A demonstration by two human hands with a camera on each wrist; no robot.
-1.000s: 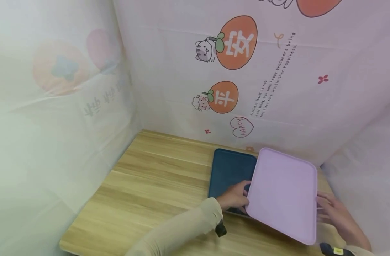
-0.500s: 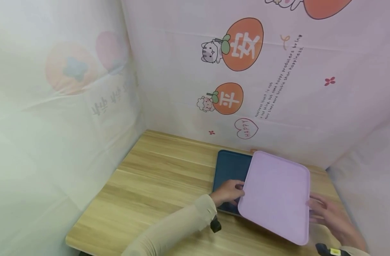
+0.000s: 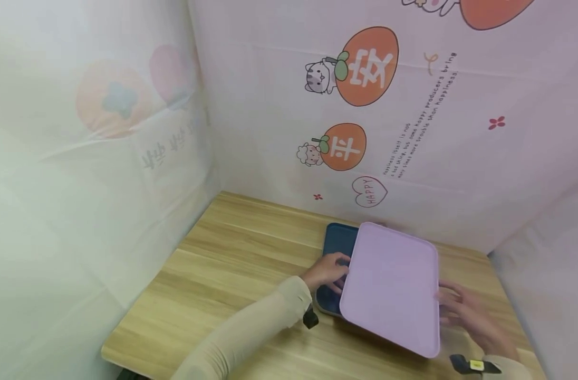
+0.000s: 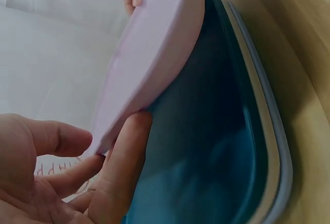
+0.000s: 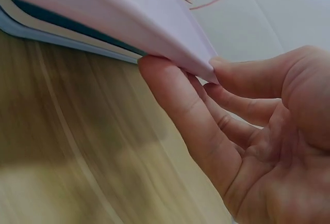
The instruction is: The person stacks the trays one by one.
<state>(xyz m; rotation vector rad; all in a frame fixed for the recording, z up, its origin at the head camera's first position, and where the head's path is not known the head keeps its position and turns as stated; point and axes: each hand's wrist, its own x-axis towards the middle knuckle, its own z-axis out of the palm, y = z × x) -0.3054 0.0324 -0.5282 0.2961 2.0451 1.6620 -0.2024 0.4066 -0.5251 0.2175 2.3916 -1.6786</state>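
A lilac tray (image 3: 391, 287) is held tilted above a stack of trays, its underside off the stack at the near end. My left hand (image 3: 327, 272) pinches its left long edge, fingers under the rim and thumb at the edge. On the opposite edge my right hand (image 3: 466, 311) grips with the thumb above and fingers beneath. Under it lies a dark teal tray (image 4: 216, 115), partly covered. Below the teal one show the rims of a beige tray (image 4: 260, 126) and a grey-blue tray (image 4: 283, 167).
The stack rests on a wood-grain table (image 3: 232, 253) near its back edge. A printed cloth (image 3: 270, 95) hangs behind the table, and plain-looking cloth stands along the right side. Another cloth (image 3: 42, 211) closes off the left.
Both hands have carried the lilac tray to the left, so it covers more of the dark teal tray. The head view has shifted slightly.
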